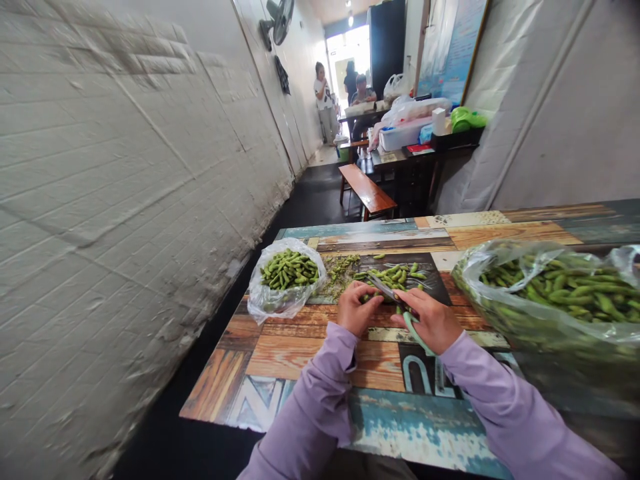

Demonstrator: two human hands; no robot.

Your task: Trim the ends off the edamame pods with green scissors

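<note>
My right hand point(431, 321) grips green-handled scissors point(414, 332), whose blades point up and left toward my other hand. My left hand point(357, 307) is closed in a pinch beside the blades, on what looks like a green pod, mostly hidden by the fingers. Beyond both hands, loose green pods point(400, 273) lie on the table, with a heap of small trimmed bits point(343, 270) to their left. At the left of the table, a clear plastic bag point(260, 303) is open around a pile of pods point(289, 268). A larger clear bag point(475, 277) of pods point(575, 290) stands at the right.
The patterned wooden table point(295, 357) runs close to a white brick wall point(100, 200) on the left. Behind it are a bench point(367, 189) and another table bearing a white bin point(400, 138) and green items point(466, 120). Several people are farther back.
</note>
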